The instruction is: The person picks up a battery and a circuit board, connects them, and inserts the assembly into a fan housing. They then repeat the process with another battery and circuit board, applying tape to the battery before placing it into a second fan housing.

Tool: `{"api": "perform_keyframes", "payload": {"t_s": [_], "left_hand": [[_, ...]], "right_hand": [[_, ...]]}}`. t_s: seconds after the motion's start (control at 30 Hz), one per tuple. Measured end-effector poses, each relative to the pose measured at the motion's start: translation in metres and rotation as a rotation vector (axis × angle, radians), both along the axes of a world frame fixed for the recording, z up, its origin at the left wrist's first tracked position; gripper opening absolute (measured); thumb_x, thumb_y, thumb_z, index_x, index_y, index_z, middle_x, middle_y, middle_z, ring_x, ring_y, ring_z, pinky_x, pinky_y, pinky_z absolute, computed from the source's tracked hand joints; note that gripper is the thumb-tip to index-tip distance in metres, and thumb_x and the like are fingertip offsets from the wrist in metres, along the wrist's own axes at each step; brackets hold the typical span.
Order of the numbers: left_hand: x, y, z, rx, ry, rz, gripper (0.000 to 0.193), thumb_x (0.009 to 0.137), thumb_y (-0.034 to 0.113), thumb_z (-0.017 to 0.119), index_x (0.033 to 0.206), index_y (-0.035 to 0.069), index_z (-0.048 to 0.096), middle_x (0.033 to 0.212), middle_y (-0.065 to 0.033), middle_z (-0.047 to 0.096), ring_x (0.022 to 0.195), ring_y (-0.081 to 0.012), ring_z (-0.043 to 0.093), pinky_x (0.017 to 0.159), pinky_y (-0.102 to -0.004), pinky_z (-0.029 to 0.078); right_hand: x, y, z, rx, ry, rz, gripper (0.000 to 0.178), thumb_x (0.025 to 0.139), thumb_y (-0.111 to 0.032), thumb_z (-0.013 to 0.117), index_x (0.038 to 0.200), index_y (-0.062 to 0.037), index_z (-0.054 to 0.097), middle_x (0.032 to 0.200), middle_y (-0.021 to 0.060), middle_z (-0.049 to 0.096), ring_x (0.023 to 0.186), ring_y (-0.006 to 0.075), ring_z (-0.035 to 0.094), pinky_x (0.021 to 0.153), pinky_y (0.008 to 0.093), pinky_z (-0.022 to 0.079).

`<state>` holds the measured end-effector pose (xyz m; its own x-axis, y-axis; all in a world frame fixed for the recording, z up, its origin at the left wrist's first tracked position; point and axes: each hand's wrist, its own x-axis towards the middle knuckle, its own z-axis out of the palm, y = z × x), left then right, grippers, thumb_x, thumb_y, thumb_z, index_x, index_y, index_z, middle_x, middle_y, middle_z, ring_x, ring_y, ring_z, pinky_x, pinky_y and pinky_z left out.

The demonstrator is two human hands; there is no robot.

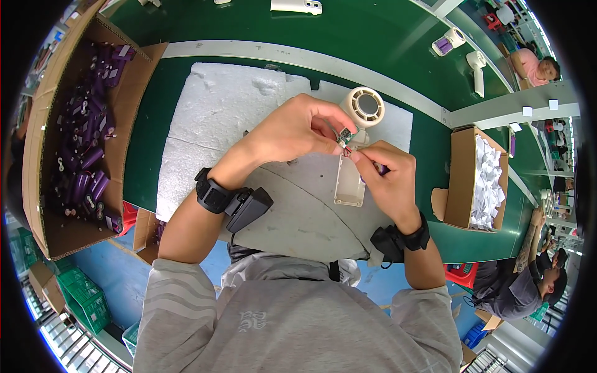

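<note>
My left hand [287, 132] pinches a small green circuit board [346, 134] between thumb and fingers. Close beside it, the fingertips of my right hand [390, 177] are closed on thin red and dark wires [347, 150] at the board's lower end. A bit of something purple [382, 168], perhaps a battery, shows by my right fingers, mostly hidden. Under both hands lies a cream handheld fan, its round head [364, 105] pointing away from me. Its hollow handle shell [349, 194] lies toward me, partly covered by my right hand.
White foam sheets [217, 112] cover the green bench [249, 28]. At left stands a cardboard box [140, 93] of purple batteries [87, 155]; at right, a box [459, 177] of white pieces [488, 186]. More fan parts [449, 42] lie beyond a rail. Other people sit on the right.
</note>
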<state>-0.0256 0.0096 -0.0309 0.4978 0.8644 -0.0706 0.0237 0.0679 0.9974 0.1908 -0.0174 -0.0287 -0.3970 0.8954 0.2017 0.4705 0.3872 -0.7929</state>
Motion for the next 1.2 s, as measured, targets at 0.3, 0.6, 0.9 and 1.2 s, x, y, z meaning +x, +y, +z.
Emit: {"api": "perform_keyframes", "payload": {"t_s": [0.3,0.6,0.9,1.2], "left_hand": [[0.004,-0.002,-0.008,0.033,-0.011,0.035,0.038,0.076,-0.003,0.067,0.113,0.002,0.068,0.086,-0.0083,0.069,0.079,-0.0126,0.065,0.075,-0.0278,0.053],[0.013,-0.008,-0.002,0.273,0.107,0.038,0.043,0.076,-0.008,0.063,0.116,0.003,0.066,0.099,-0.0085,0.070,0.081,-0.0121,0.064,0.080,-0.0290,0.054],[0.013,-0.008,-0.002,0.306,0.125,0.063,0.037,0.076,-0.007,0.066,0.112,0.001,0.068,0.096,-0.0093,0.070,0.084,-0.0149,0.067,0.081,-0.0300,0.056],[0.016,-0.008,-0.012,0.295,0.111,0.137,0.027,0.076,-0.007,0.068,0.103,0.001,0.071,0.093,-0.0095,0.070,0.086,-0.0175,0.069,0.083,-0.0299,0.057]], "right_hand": [[-0.002,0.001,-0.002,0.071,0.028,0.016,0.006,0.082,-0.004,0.070,0.082,0.0019,0.068,0.071,0.0075,0.063,0.050,0.0129,0.052,0.047,0.0266,0.039],[-0.007,-0.001,0.002,0.105,0.058,-0.137,0.018,0.082,0.000,0.067,0.099,-0.0024,0.061,0.087,0.0068,0.064,0.053,0.0076,0.054,0.044,0.0211,0.039],[-0.007,0.002,0.000,0.277,-0.080,-0.145,0.030,0.074,-0.005,0.079,0.099,-0.0049,0.062,0.084,0.0036,0.062,0.051,0.0064,0.050,0.043,0.0212,0.039],[-0.005,0.005,-0.005,0.286,-0.051,-0.185,0.031,0.072,-0.007,0.082,0.099,-0.0046,0.066,0.080,0.0019,0.060,0.050,0.0049,0.049,0.044,0.0202,0.038]]}}
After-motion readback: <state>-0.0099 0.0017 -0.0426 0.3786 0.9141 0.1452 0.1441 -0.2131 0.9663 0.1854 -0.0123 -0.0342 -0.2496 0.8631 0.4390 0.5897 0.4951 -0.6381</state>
